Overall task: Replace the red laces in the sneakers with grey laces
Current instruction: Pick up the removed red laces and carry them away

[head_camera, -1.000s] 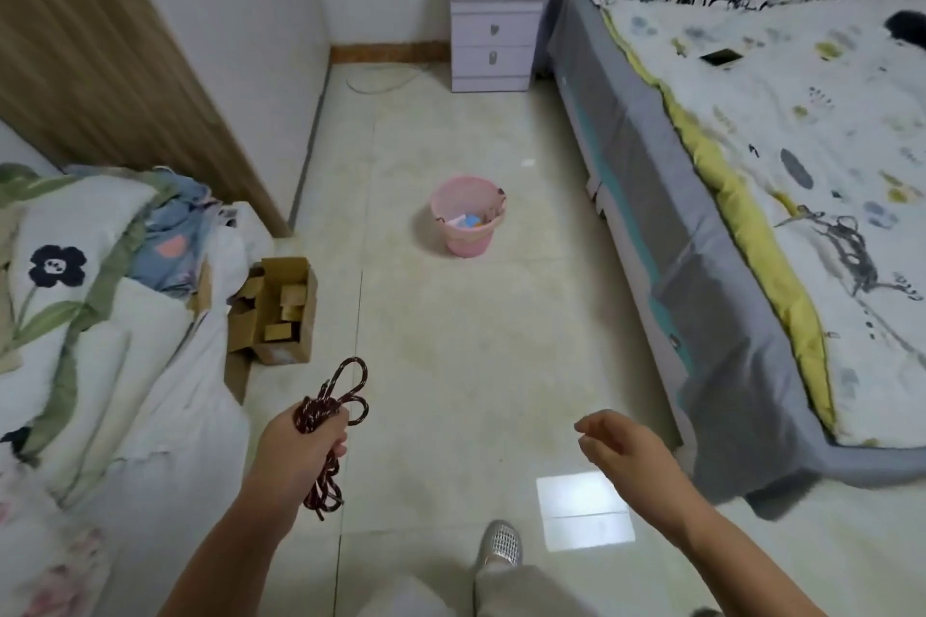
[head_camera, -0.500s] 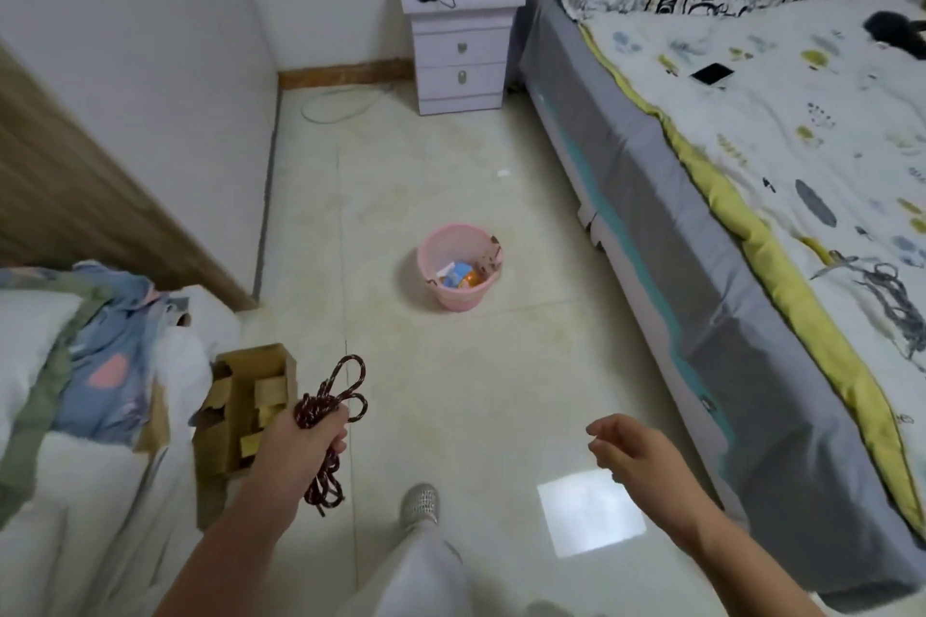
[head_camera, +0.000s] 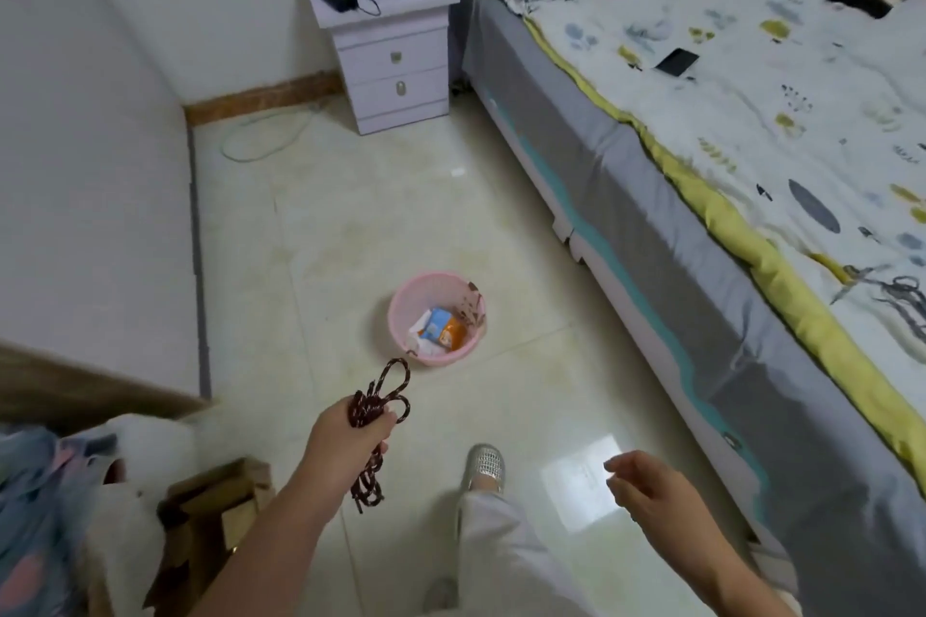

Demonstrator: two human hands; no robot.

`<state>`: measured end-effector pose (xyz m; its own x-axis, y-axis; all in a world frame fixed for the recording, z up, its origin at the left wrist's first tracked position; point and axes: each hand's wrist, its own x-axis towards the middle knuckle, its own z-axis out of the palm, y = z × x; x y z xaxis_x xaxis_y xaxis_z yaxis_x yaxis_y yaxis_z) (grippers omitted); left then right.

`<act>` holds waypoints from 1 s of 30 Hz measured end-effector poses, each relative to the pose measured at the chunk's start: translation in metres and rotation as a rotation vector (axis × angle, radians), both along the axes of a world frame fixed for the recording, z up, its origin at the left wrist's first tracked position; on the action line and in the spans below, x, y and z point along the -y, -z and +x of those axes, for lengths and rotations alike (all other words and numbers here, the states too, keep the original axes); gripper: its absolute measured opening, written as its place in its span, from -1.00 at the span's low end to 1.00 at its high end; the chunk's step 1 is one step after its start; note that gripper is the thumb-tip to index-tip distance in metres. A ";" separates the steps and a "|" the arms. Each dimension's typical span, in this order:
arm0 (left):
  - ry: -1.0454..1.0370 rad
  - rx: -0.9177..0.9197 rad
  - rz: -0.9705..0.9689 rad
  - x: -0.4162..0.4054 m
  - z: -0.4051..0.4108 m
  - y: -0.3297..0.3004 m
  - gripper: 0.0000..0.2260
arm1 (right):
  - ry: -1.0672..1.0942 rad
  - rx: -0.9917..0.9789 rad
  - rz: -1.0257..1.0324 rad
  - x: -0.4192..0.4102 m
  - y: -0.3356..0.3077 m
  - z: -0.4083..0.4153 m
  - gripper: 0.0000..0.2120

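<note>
Two hands reach out over the tiled floor (head_camera: 501,226). The left hand (head_camera: 351,436) grips a bundle of red laces (head_camera: 373,408), fingers curled round it; loops stick up above the fist and the loose ends hang below it. The right hand (head_camera: 651,486) holds nothing, its fingers loosely bent and apart from everything. Beyond the laces, a pink bin (head_camera: 401,311) stands on the floor with a blue and orange packet (head_camera: 441,328) inside. A slipper (head_camera: 483,466) on one foot shows between the two arms. A bed (head_camera: 651,195) runs along the right side with a patterned quilt (head_camera: 781,105), and a dark flat thing, perhaps a phone (head_camera: 676,63), lies on it. A nightstand (head_camera: 391,50) stands against the far wall beside the bed. At the lower left sits a cardboard box (head_camera: 210,516), blurred, next to bedding (head_camera: 45,506).
</note>
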<state>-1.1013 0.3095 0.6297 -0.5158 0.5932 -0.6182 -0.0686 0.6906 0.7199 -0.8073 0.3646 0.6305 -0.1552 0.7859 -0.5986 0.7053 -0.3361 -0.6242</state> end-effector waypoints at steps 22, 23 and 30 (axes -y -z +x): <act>0.443 -0.082 -0.336 -0.326 -0.131 0.204 -0.87 | 0.201 0.083 -0.130 -0.226 0.098 -0.162 -0.74; 0.467 -0.096 -0.357 -0.338 -0.135 0.223 -0.85 | 0.246 0.088 -0.140 -0.225 0.109 -0.166 -0.68; 0.776 -0.219 -0.541 -0.366 -0.152 0.285 -0.58 | 0.449 0.111 -0.203 -0.219 0.153 -0.176 -0.56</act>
<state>-1.2537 0.6757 0.3447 -0.2364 0.4807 -0.8444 0.6437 0.7285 0.2345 -0.9832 0.5836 0.4777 0.2447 0.6263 -0.7401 0.5218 -0.7284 -0.4439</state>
